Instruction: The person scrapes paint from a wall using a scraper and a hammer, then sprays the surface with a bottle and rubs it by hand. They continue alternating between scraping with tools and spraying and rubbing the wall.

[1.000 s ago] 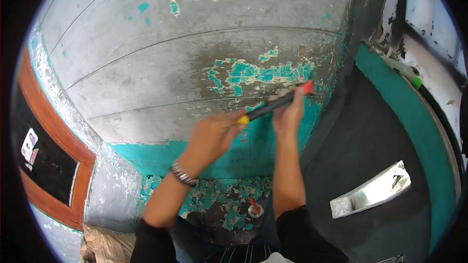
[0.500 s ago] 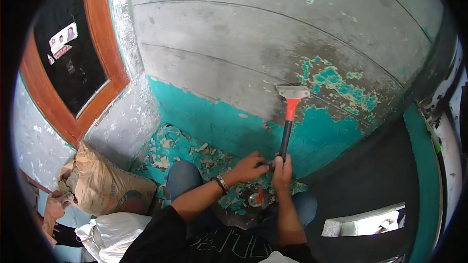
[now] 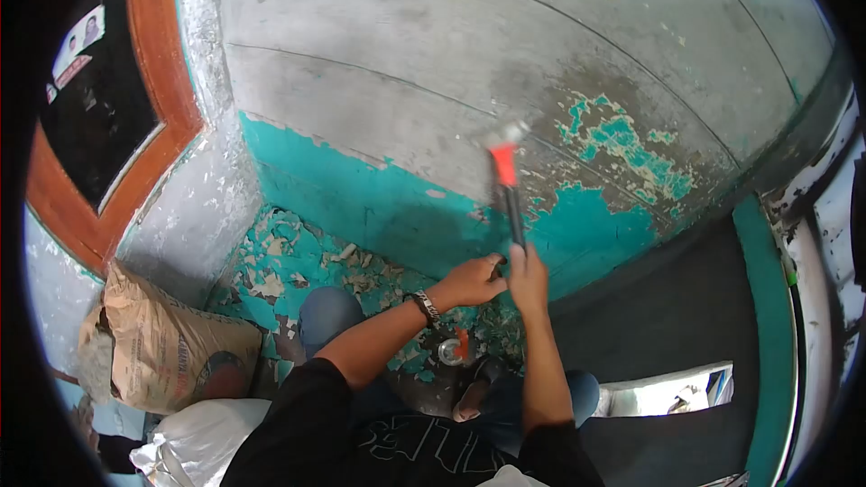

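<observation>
My right hand (image 3: 529,280) is wrapped round the black handle of a long scraper (image 3: 506,171), which has a red neck and a wide metal head. The head is smeared by motion and overlaps the bare grey part of the wall (image 3: 379,27), left of the remaining turquoise patches. My left hand (image 3: 469,281) is closed beside the right one, fingers curled near the handle's lower part; I cannot tell what it holds. Turquoise paint (image 3: 406,216) covers the lower wall below a ragged edge.
Paint flakes (image 3: 298,257) litter the floor along the wall. Between my legs lies a small red and clear object (image 3: 456,349). A brown paper sack (image 3: 180,343) and a white sack (image 3: 203,437) stand at left, near a wooden-framed door (image 3: 162,45). A dark panel (image 3: 658,307) borders the right.
The scraper has swung left and its head has become blurred. My hands have risen slightly in view. The view has shifted, and the other person's hand at far left is now mostly hidden.
</observation>
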Demonstrator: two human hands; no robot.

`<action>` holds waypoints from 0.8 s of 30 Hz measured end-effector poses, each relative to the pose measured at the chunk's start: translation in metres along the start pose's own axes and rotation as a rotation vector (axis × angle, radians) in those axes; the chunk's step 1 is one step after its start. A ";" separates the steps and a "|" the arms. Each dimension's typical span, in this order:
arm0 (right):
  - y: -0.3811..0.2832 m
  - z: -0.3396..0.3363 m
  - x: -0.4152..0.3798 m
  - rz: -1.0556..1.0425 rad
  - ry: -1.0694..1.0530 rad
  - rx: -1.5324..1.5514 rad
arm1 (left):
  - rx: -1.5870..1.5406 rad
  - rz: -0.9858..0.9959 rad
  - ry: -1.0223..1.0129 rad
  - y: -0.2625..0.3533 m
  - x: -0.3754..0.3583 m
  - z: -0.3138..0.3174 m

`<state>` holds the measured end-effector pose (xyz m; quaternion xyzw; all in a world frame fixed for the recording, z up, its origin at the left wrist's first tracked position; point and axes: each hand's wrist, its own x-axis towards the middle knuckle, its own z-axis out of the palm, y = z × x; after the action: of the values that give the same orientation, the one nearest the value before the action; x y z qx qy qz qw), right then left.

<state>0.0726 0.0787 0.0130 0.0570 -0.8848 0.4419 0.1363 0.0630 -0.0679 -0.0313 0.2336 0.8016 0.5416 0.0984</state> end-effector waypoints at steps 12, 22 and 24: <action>0.077 0.033 -0.094 0.535 0.163 0.872 | 0.541 0.040 0.123 0.032 -0.042 -0.039; 0.033 0.081 -0.061 0.292 -0.126 0.766 | 0.491 -0.167 -0.249 0.000 -0.089 -0.050; 0.041 0.072 -0.048 0.269 -0.078 0.702 | 0.506 -0.139 -0.178 0.005 -0.097 -0.056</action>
<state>0.0960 0.0452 -0.0737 0.0000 -0.6838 0.7295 0.0156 0.1261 -0.1592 -0.0142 0.2418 0.9136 0.2934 0.1440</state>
